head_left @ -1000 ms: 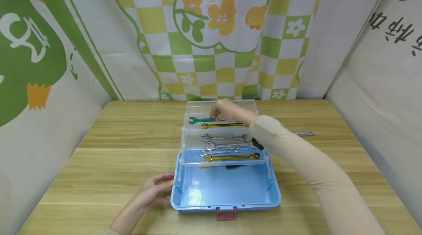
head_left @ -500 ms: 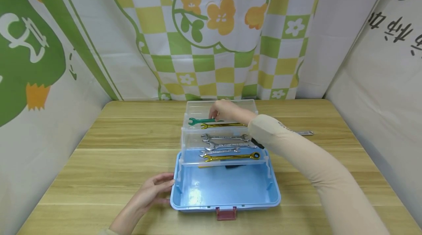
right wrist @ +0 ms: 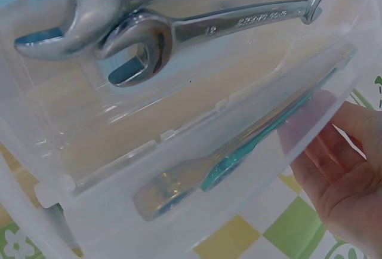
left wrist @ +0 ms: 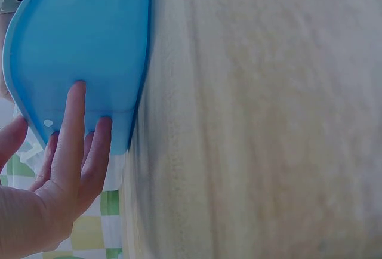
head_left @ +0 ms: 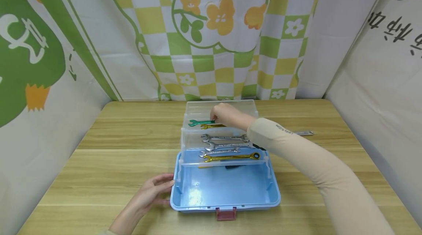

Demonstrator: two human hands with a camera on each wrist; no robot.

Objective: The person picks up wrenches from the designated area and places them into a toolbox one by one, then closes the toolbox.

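Observation:
In the head view my right hand [head_left: 229, 115] reaches into the upper clear tray [head_left: 185, 120], fingers bent down and pinching a green open-end wrench [head_left: 202, 122]. Through the cloudy tray wall, the right wrist view shows the green wrench [right wrist: 245, 151] lying alongside a gold wrench [right wrist: 173, 190], the fingertips blurred behind that wall. My left hand [head_left: 152, 191] touches the left side of the blue toolbox [head_left: 227, 187]. Its fingers [left wrist: 74, 122] are spread and mostly straight against the outer wall in the left wrist view.
The lower clear tray [head_left: 191, 140] holds several silver wrenches [head_left: 227, 138] and a gold ratchet wrench [head_left: 230, 157]. A silver tool end [head_left: 304, 133] shows on the wooden table [head_left: 115, 154], partly behind my right sleeve. A red latch [head_left: 226, 213] hangs at the box front.
The green wrench has settled slightly lower in the upper tray, nearer the gold wrench. My right hand has shifted a little down and right. The left hand has stayed put.

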